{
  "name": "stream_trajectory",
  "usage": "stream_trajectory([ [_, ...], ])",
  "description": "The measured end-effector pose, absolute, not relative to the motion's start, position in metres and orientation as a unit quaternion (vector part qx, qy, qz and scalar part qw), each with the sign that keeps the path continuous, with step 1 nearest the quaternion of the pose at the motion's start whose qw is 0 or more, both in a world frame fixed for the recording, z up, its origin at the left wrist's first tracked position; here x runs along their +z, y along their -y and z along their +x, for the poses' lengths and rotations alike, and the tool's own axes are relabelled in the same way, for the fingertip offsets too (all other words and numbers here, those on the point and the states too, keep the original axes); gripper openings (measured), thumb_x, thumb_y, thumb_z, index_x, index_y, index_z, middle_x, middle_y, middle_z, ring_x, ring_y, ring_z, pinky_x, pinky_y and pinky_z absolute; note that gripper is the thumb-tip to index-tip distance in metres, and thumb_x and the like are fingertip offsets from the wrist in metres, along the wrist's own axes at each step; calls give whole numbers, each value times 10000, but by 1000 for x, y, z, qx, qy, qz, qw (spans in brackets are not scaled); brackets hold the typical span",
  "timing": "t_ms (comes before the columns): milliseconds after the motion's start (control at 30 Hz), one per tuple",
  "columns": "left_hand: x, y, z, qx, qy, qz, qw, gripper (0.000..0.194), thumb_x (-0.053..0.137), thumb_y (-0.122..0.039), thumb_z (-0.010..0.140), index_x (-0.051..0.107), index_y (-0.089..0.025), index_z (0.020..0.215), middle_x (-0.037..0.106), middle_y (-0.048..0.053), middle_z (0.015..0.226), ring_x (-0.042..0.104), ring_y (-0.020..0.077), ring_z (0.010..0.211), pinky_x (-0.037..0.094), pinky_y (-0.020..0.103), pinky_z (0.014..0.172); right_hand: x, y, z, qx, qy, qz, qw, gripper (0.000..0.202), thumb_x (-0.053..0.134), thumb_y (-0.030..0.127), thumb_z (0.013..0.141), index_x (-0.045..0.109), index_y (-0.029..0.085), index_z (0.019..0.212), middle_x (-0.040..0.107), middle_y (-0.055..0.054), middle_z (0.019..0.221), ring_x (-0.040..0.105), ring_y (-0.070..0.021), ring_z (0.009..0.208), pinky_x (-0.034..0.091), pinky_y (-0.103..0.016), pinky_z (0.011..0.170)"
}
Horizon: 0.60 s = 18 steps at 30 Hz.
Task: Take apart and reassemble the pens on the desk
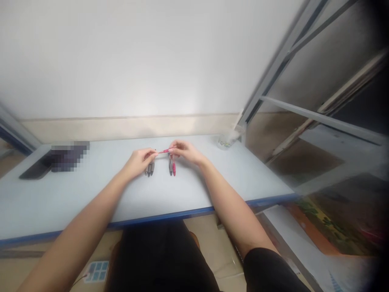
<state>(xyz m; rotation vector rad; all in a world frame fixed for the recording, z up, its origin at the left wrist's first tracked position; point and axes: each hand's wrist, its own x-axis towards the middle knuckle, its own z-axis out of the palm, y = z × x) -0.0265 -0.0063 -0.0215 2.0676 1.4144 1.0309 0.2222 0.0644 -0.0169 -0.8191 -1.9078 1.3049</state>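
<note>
A thin red pen (164,151) is held nearly level above the table between my two hands. The fingertips of my left hand (140,160) pinch its left end, and my right hand (186,151) grips its right end. Below my left hand, several dark grey pens (150,169) lie side by side, their upper parts hidden by the fingers. Under my right hand lie another dark pen (170,167) and a red pen (174,168), close together.
The pale table (170,198) has a blue front edge. At its left lie a dark flat object (36,167) and a blurred-out item (69,156). A clear container (225,142) stands at the back right, near a metal frame (267,87).
</note>
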Motion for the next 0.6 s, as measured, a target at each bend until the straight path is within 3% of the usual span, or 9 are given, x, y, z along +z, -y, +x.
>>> stream_trajectory([
  [100, -20, 8, -26, 366, -509, 744, 231, 376, 585, -535, 979, 772, -210, 1008, 781, 63, 841, 705, 222, 765, 566, 352, 776, -17, -64, 222, 469, 751, -353, 302, 568, 580, 664, 1010, 633, 166, 741, 611, -25, 616, 545, -139, 577, 460, -298, 666],
  [233, -16, 12, -24, 358, -516, 739, 243, 359, 570, -503, 993, 739, -203, 894, 754, 55, 815, 666, 185, 703, 540, 313, 708, -16, -60, 221, 450, 780, -313, 304, 360, 748, 518, 941, 686, 164, 930, 701, -30, 746, 604, -147, 660, 457, -282, 688],
  [367, -11, 15, -21, 356, -514, 735, 264, 376, 574, -504, 993, 715, -196, 832, 722, 48, 775, 624, 167, 655, 520, 295, 662, -12, -56, 220, 438, 783, -336, 286, 464, 546, 541, 1047, 654, 180, 776, 614, -8, 605, 550, -146, 571, 463, -306, 677],
  [500, -10, 14, -20, 353, -519, 727, 277, 398, 573, -536, 985, 730, -190, 867, 715, 53, 749, 605, 173, 636, 522, 300, 637, -6, -52, 222, 415, 798, -295, 323, 257, 790, 396, 895, 697, 192, 1022, 725, -31, 879, 629, -158, 708, 488, -297, 709],
  [600, -13, 13, -22, 351, -510, 730, 289, 418, 570, -556, 975, 750, -191, 880, 720, 51, 747, 598, 173, 623, 514, 303, 625, -3, -50, 222, 397, 816, -292, 301, 203, 703, 373, 968, 694, 171, 948, 694, -22, 808, 600, -144, 684, 454, -281, 683],
])
